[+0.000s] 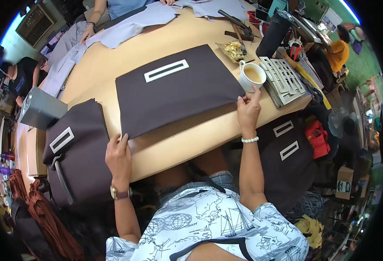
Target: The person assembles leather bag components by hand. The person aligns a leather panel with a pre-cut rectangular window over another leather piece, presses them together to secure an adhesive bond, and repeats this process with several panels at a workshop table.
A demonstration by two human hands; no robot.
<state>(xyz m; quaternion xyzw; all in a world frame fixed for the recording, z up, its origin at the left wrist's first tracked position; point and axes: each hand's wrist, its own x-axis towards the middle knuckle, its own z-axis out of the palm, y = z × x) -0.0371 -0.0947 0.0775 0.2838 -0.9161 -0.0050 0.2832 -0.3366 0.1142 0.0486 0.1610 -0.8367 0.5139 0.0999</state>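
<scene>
Left hand [119, 156]: pinches near-left corner — dark-brown rectangular fabric-like panel [178, 98]
Right hand [249, 114]: pinches near-right corner
Round white cup [246, 84]: beside right hand — contact unclear

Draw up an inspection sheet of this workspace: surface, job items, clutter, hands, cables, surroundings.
Surface: pale table, front edge toward the wearer.
Job's things: dark brown panel with a white rectangular frame near its far edge.
Clutter: white cup holding a milky-brown drink, close by the right fingers; dark cylinder; light cut-out pieces; grey metal block.
Grippers: left hand and right hand each grip a near corner of the panel.
Cables: nothing seen.
Surroundings: a co-worker's hand at grey material; cardboard box at right.
</scene>
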